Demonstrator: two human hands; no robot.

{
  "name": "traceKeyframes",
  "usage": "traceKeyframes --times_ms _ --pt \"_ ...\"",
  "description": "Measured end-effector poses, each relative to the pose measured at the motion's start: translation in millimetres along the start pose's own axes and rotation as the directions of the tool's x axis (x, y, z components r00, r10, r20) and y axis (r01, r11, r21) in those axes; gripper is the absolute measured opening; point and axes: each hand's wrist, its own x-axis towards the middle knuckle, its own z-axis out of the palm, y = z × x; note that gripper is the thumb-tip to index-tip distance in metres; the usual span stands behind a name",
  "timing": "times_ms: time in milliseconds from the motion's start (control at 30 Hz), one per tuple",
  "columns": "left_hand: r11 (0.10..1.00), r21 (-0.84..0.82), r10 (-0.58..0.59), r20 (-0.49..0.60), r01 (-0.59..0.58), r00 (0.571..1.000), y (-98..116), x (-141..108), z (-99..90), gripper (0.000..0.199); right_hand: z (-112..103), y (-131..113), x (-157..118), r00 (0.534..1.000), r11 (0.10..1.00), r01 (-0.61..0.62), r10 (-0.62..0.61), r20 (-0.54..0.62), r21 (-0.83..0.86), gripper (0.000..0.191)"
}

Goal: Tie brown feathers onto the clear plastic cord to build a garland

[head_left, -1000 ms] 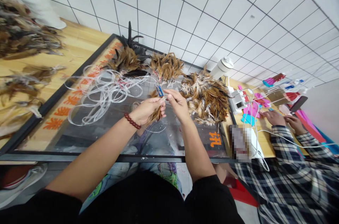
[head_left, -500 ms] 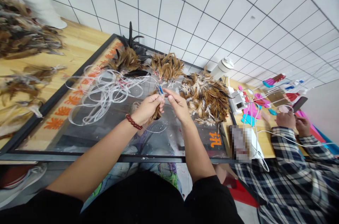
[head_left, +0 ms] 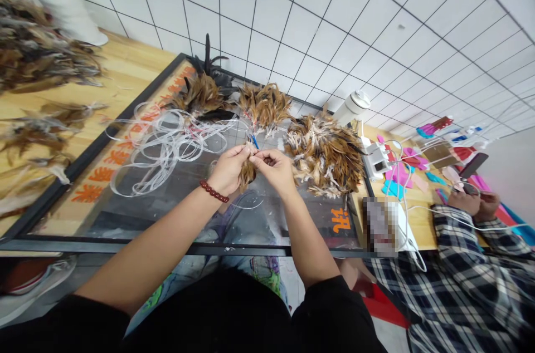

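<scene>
Brown feathers (head_left: 247, 175) hang in a small bunch from the closed fingers of my left hand (head_left: 229, 170), which wears a red bead bracelet. My right hand (head_left: 276, 170) is curled, its thumb and fingertips pinched against the top of that bunch; whatever fine thing they may grip is too small to make out. Just beyond my fingertips lies a slim blue object (head_left: 255, 142), partly hidden. Behind it sits a brown feather bundle (head_left: 265, 105). A larger heap of brown and white feathers (head_left: 328, 155) lies to the right of my hands.
Clear plastic cord (head_left: 161, 147) lies in loose loops at left. Dark feathers (head_left: 209, 72), loose feathers (head_left: 35, 130) and a white spool (head_left: 69, 8) stand farther left and back. A white bottle (head_left: 353, 106) and chargers (head_left: 378, 158) are at right, beside a co-worker's hands (head_left: 466, 202).
My right hand has come down slightly and curled its fingers, pinching at the top of the feather bunch. The left hand keeps its hold. The co-worker's hands have shifted right.
</scene>
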Motion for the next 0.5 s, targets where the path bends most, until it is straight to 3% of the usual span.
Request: traceKeyframes --times_ms 67,267,500 --pt "1.000 -0.027 -0.001 0.000 0.001 1.000 -0.4 0.4 -0.4 0.018 3.6 -1.4 -0.7 1.000 1.000 -0.011 0.011 -0.006 -0.009 0.023" --pt "0.993 -0.099 -0.071 -0.012 0.069 0.997 1.4 -0.5 -0.4 0.018 1.9 -0.1 3.1 0.991 0.970 -0.130 0.135 -0.010 0.207 0.023" --pt "0.990 -0.120 -0.074 0.006 0.074 0.997 0.3 2.0 -3.0 0.018 3.4 -2.2 2.9 0.991 0.975 -0.128 0.131 -0.006 0.179 0.021"
